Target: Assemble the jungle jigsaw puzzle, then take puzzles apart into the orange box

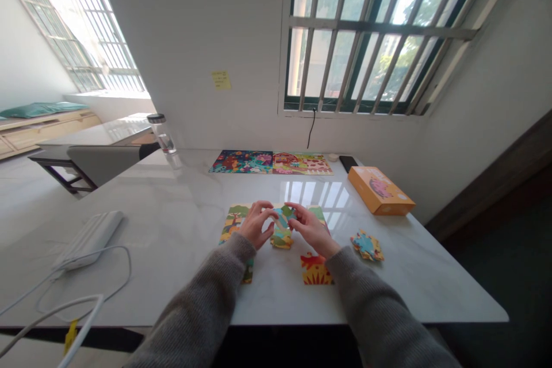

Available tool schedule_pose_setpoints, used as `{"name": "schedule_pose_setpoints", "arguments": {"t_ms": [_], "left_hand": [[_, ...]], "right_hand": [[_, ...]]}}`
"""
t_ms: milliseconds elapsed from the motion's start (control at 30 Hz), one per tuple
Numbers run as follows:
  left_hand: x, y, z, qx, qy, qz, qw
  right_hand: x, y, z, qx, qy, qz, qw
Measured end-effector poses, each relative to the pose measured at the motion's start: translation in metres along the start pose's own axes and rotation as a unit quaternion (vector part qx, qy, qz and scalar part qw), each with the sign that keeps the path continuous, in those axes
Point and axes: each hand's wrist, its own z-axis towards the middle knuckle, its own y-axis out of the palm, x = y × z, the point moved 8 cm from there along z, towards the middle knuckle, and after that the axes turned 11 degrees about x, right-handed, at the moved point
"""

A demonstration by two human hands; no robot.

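Head view: jigsaw work on a white marble-look table [185, 276]. R hand [311, 229] pinches a green-and-blue jigsaw piece [287, 211] btwn thumb & fingertips, over the middle of the part-built jigsaw [230, 219]. L hand [260, 224] is curved, thumb & index apart, just beside that piece; can't tell if it touches anything. Step in hand, I'd judge: fitting a piece at the puzzle's centre, above the centre strip [282, 240]. Next move prob. calls for lining up tabs w/ the neighbours, then pressing flat; L hand could steady the surrounding pcs. Bottom edge is incomplete: a red-and-yellow section [317, 270] sits at lower R, partly under the R sleeve [366, 287], w/ a gap btwn it & the lower-L section [248, 272]. Loose pile of pieces [367, 245] lies to the R, well apart from the build.

Containers: orange cardboard box [379, 191], back R, looks closed, contents n/a to view. Clear bottle [163, 135], far L, dark lid on; seems to have a bit of clear liquid low down, hard to be sure.
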Motion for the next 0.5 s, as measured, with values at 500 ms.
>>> {"name": "schedule_pose_setpoints", "arguments": {"t_ms": [500], "left_hand": [[0.015, 0.004, -0.002, -0.042, 0.036, -0.043, 0.998]], "right_hand": [[0.0, -0.002, -0.004, -0.001, 0.024, 0.025, 0.999]]}}
